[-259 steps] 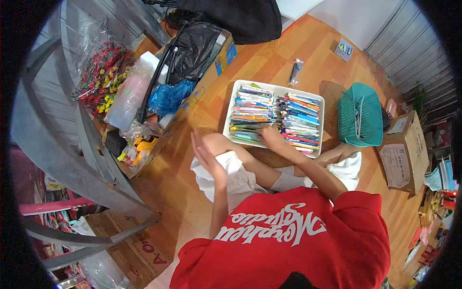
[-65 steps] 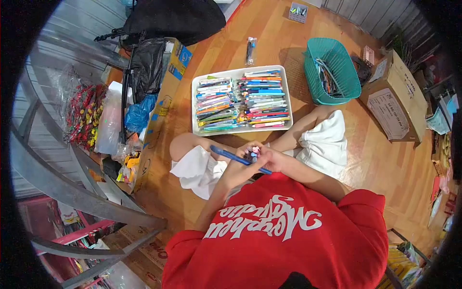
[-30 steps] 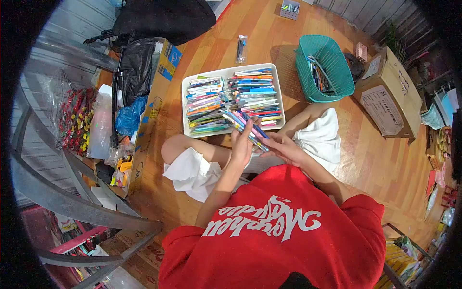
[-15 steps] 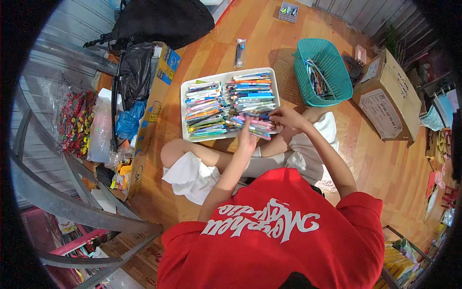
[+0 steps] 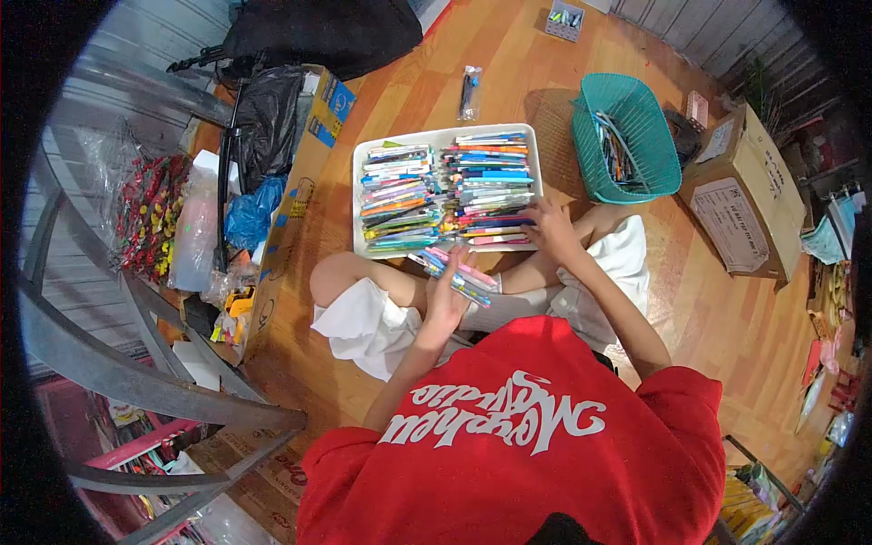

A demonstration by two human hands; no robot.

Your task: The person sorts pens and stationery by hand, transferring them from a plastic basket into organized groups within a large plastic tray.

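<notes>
A white tray (image 5: 357, 182) on the floor holds two columns of pens (image 5: 490, 177) in many colours, laid side by side. My left hand (image 5: 445, 295) is closed around a small bunch of pens (image 5: 465, 272), pink and blue among them, just off the tray's near edge. Over the tray's near right corner, my right hand (image 5: 550, 227) touches the ends of the pens in the right column. Its fingers are bent, and whether a pen is between them cannot be made out.
A teal basket (image 5: 586, 163) with some pens stands right of the tray. Beyond the tray lies a clear packet of pens (image 5: 470, 94), with a small grey basket (image 5: 564, 20) farther back. Cardboard boxes (image 5: 740, 195) (image 5: 277, 245) flank the floor on both sides.
My left hand has drawn back from the tray toward me with the bunch of pens. My right hand has parted from it and moved to the tray's right side.
</notes>
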